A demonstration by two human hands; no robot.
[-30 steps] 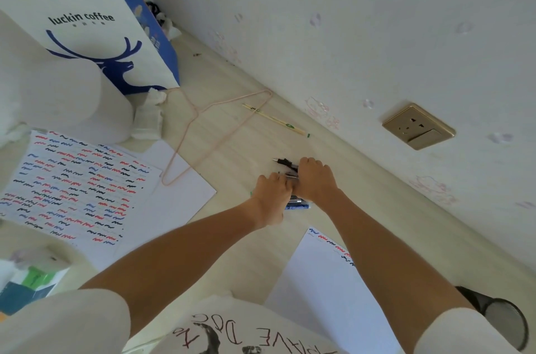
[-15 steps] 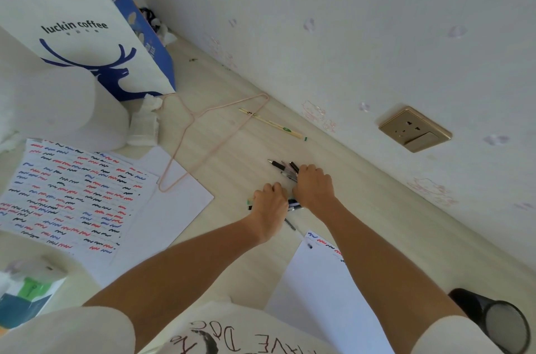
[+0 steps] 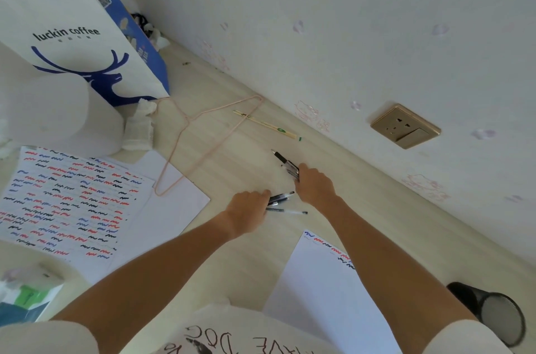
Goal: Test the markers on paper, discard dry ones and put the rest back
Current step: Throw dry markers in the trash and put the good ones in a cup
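Hands (image 3: 249,206) parted since, each gripping pens (image 3: 285,165).

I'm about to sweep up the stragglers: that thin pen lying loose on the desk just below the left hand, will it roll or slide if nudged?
The thin pen looks round and slim, so it probably rolls sideways on the smooth desk. Likely light and stiff; a pinch should lift it. The left hand is nearest.
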